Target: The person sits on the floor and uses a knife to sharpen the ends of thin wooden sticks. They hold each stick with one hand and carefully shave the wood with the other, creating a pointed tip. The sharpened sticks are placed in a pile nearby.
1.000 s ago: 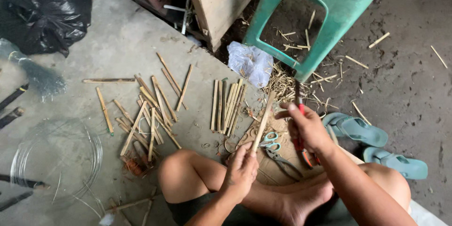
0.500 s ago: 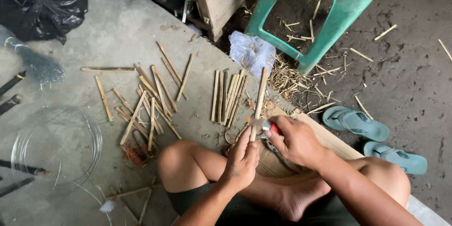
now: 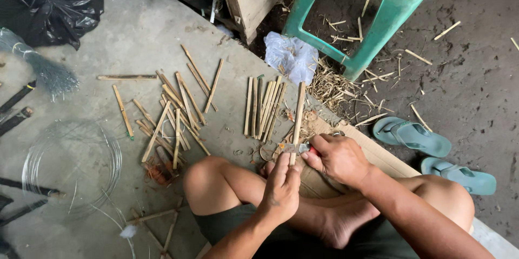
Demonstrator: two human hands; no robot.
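Here, both hands clamped, left hand on upright-pointing bamboo stick, right hand on blade

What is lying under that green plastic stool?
Under the green stool, dark dirt strewn with thin bamboo splinters shows through its open frame. Whatever lies beneath its seat and legs is covered.

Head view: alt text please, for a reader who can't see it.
Seated cross-legged on a concrete floor, a person holds a bamboo stick upright in the left hand while the right hand presses a small blade across it. Cut sticks, a wire coil, a green stool and sandals lie around.
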